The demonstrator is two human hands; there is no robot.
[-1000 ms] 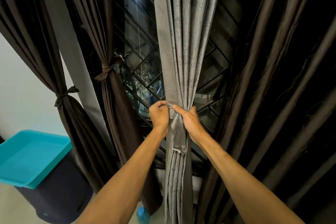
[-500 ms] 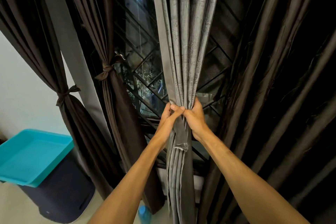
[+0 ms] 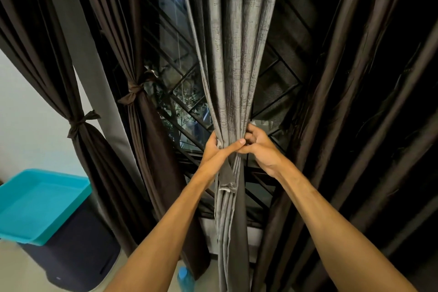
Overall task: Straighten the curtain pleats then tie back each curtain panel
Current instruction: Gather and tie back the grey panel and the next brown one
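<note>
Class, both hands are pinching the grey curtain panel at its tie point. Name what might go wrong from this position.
1. The tie strip's loose end hangs free below the left hand; it may slip out before it is knotted.
2. The right hand bunches the grey curtain panel tightly, so the straightened pleats could get crushed or uneven.
3. The dark curtain on the right hangs close and untied; its folds might get caught in the tie.

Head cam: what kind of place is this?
Probably a room in a home, at a window after dark. Floor-length curtains hang here: two brown panels already tied back, and a grey panel gathered by both hands. A metal window grille shows behind, and a teal-lidded bin stands by the wall.
</note>
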